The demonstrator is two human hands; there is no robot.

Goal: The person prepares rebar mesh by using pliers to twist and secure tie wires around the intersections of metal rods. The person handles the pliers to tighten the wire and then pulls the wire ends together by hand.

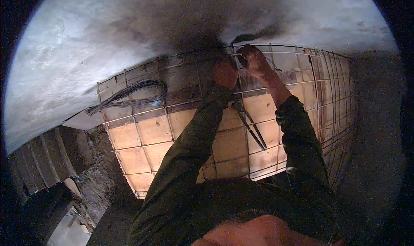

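Observation:
Both my hands are at the far edge of a steel bar mesh (pixel 207 101), close to where two bars cross. My right hand (pixel 256 64) is closed, its fingers curled together beside an upright bar; what they pinch is too small and dark to make out. Just left of it, my left hand (pixel 225 73) lies in shadow against the mesh, its fingers hidden. Below my hands, a pair of pincers (pixel 249 124) with dark handles hangs on the mesh. A looped bundle of thin tie wire (pixel 136 93) rests on the mesh to the left.
Pale wooden boards (pixel 179 123) lie behind the mesh. A grey, rough surface (pixel 108 26) borders its far edge. More closely spaced bars (pixel 338 86) run along the right side. At the lower left are ribbed dark panels (pixel 45 157) and rubble (pixel 97 185).

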